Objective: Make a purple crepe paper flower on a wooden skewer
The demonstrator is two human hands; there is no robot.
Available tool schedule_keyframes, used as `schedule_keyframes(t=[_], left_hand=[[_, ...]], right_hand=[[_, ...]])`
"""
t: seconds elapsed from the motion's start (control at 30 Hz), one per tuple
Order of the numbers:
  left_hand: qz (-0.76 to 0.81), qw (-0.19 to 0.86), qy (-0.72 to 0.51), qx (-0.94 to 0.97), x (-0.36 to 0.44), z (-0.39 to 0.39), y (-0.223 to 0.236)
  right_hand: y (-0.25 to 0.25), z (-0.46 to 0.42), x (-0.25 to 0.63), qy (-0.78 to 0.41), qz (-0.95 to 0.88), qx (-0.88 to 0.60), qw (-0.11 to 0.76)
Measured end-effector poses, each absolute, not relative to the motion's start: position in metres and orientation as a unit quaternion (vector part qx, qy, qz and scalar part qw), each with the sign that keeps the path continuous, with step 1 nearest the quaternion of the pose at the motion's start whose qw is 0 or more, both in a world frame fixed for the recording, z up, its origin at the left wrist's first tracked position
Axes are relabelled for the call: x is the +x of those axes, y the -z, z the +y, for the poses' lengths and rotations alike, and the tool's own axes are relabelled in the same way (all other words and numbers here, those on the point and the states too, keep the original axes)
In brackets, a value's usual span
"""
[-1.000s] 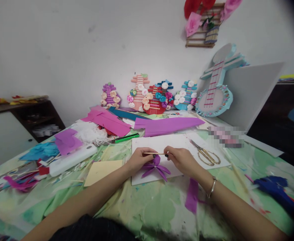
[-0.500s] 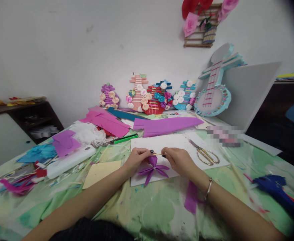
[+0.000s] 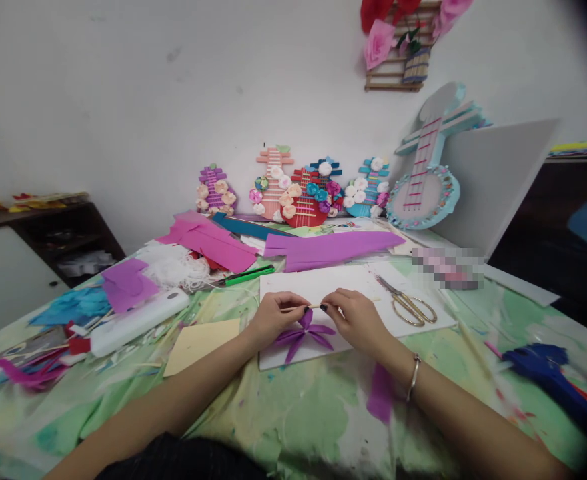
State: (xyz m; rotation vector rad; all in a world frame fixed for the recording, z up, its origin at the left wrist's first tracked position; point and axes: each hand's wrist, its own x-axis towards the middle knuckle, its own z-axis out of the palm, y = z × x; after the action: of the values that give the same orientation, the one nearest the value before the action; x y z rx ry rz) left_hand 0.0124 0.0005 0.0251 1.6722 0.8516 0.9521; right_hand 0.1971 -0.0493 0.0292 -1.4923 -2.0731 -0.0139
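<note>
My left hand [image 3: 279, 319] pinches a thin wooden stick [image 3: 315, 307] between thumb and finger. On the same stick, my right hand [image 3: 352, 319] closes its fingertips just to the right. A purple paper flower [image 3: 309, 335] with several narrow petals and a pale centre lies below the stick. Its top petal reaches up to the stick; whether it is wrapped around it I cannot tell. Beneath the flower is a white board [image 3: 273, 360]. Gold-handled scissors [image 3: 407, 303] lie on that board, right of my right hand. A purple paper strip [image 3: 381, 393] shows under my right forearm.
Pink paper [image 3: 213, 241] and a purple sheet [image 3: 331, 249] lie behind the board. To the left are a yellow card [image 3: 201, 343], a white power strip [image 3: 141, 322] and a green cutter [image 3: 248, 275]. A blue glue gun [image 3: 538, 367] lies at right; decorated paper instruments [image 3: 306, 200] stand against the wall.
My fingertips have come closer together along the stick, the left ones shifting right and the right ones slightly left. More of the stick shows behind my left hand. The flower stays nearly in place.
</note>
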Motion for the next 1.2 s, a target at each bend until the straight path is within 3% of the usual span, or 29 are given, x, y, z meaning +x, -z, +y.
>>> schedule_keyframes(t=[0.5,1.2], left_hand=[[0.319,0.485,-0.415,0.701,0.011,-0.001,-0.025],[0.290,0.462,-0.438,0.715,0.010,-0.004,-0.023]], right_hand=[[-0.024,-0.050,0.183,-0.023,-0.713,-0.589,0.380],[-0.022,-0.048,0.184,-0.013,-0.728,-0.571,0.380]])
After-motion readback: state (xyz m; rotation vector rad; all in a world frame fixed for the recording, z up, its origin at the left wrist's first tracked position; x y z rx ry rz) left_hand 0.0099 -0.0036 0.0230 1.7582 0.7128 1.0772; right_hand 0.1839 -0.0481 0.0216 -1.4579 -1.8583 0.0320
